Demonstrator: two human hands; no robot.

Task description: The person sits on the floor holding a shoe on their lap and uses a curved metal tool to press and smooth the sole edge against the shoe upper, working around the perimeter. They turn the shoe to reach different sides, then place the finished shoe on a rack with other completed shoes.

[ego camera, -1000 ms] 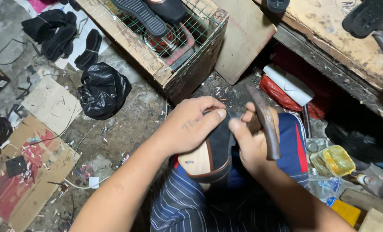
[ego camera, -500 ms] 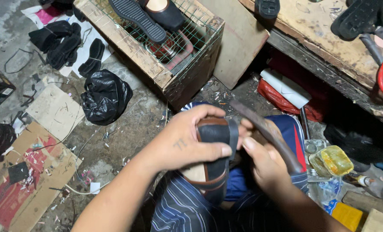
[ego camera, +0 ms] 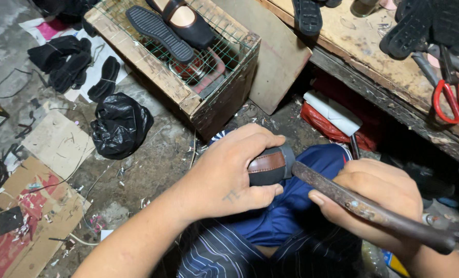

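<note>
You see a black shoe point(ego camera: 268, 167) with a brown band, navy striped shorts point(ego camera: 250, 252), red-handled scissors point(ego camera: 453, 98), a black bag point(ego camera: 119, 123).

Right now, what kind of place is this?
Likely a small shoe-repair or shoemaking workshop. The left hand grips a shoe while the right hand holds a rusty metal tool against it; loose soles lie on a wire-topped wooden crate, and red-handled scissors lie on the workbench.

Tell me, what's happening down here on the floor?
A seated person grips a dark shoe with a brown band in the left hand, over the lap. The right hand holds a long rusty metal tool with its tip against the shoe. A mesh-topped wooden crate holding soles stands just ahead.
</note>
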